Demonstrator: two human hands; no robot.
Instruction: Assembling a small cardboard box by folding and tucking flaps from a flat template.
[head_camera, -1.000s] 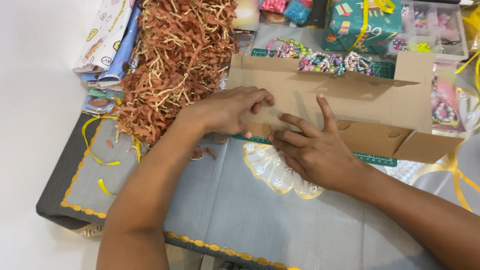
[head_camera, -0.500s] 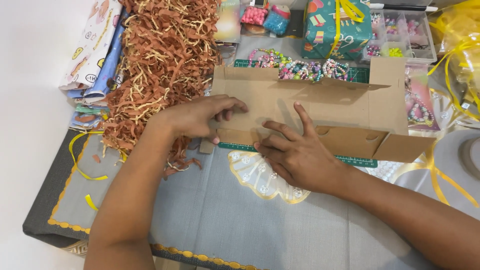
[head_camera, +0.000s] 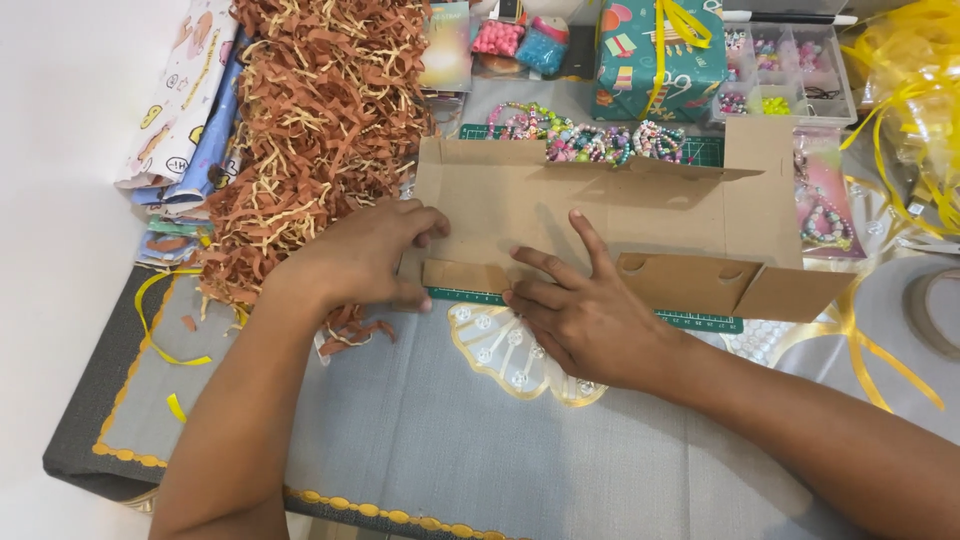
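Grey cloth with a gold scalloped border covers the table; a pale floor shows past its left edge. Flat brown cardboard box blank lies unfolded across the middle of the table, on a green cutting mat whose ruled edge shows just below it.

Left hand sits at the blank's left end. Its fingers curl over the left edge of the main panel and the thumb presses under the small left flap, so the hand pinches the cardboard there. Right hand lies palm down on the blank's near edge, fingers spread and flat, gripping nothing; index and middle fingers point toward the small flap and touch it or nearly so, the contact is hard to judge. A longer flap with two half-round notches lies just right of that hand.

Heap of brown and cream shredded paper sits at the table's left side, touching the left wrist. Patterned paper rolls lie beyond it at the left edge. Beaded bracelets line the blank's far edge. Teal gift box with yellow ribbon and a clear compartment box of beads stand toward the far right. Loose yellow ribbon trails near the right edge.
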